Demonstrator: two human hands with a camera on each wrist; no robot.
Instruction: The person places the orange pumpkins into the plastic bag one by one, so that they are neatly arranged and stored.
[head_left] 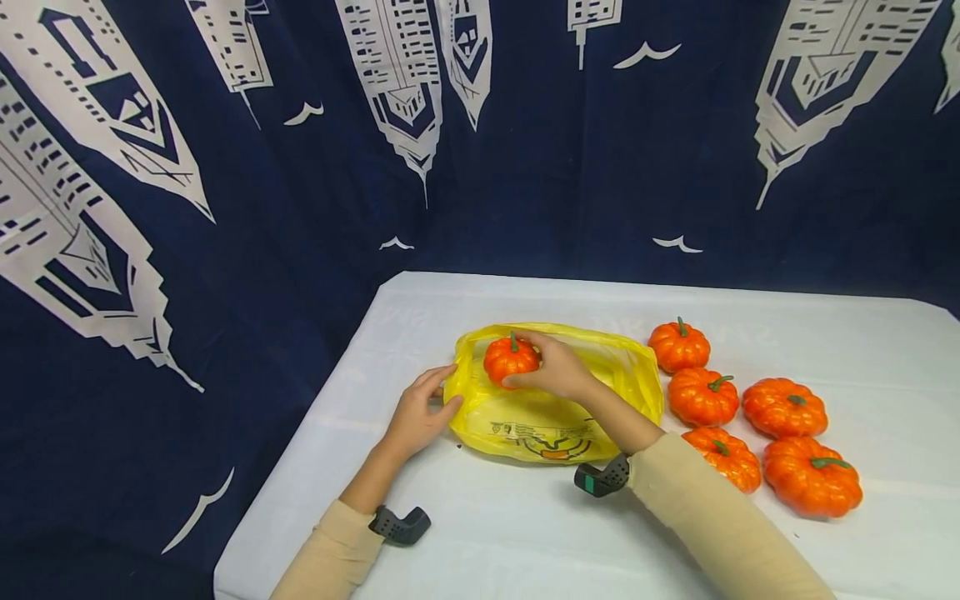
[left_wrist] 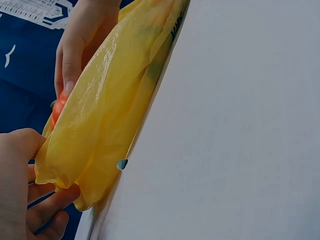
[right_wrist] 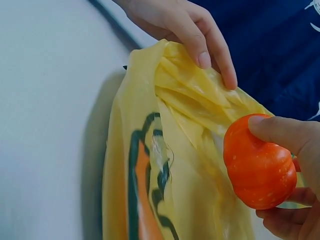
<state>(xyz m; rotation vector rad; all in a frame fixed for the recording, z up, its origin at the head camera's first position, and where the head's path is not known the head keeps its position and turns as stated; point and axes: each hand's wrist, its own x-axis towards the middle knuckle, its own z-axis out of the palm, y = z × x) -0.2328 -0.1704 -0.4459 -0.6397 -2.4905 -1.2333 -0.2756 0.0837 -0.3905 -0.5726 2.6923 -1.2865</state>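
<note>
A small orange pumpkin with a green stem is held by my right hand over the left part of an open yellow plastic bag. In the right wrist view, thumb and fingers grip opposite sides of that pumpkin. My left hand is at the bag's left end, thumb and fingers on its edge. The left wrist view shows this hand holding the yellow plastic between thumb and fingers. Printing marks the bag's near side.
Right of the bag lie several more orange pumpkins, among them a far one, a middle one and a near one. Everything rests on a white-covered table. A dark blue curtain with white building prints hangs behind it.
</note>
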